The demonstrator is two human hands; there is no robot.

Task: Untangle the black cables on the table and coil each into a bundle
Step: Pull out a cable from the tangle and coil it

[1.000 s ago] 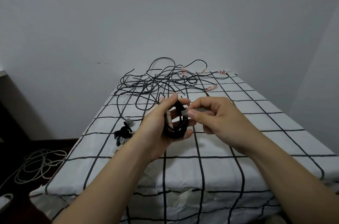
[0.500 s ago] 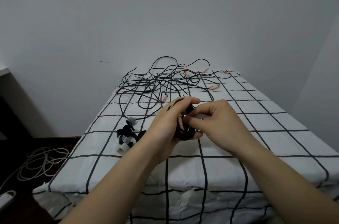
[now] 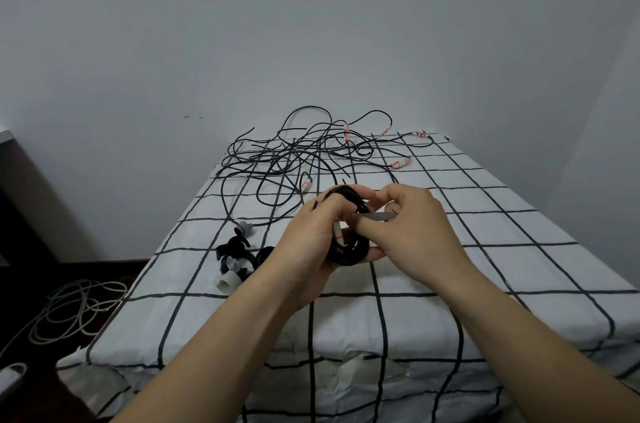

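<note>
hands closer together, strap now wrapping coiled cable

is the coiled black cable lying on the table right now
No, the coiled black cable is held up between the left hand and right hand, above the checked table.

Head-worn view, facing forward-down, table near

Left hand, right hand: bare, no gloves, rings, watch or bracelets. Both forearms uncovered to frame's lower edge, no sleeves showing. Fingernails short, unpainted where visible.
</note>
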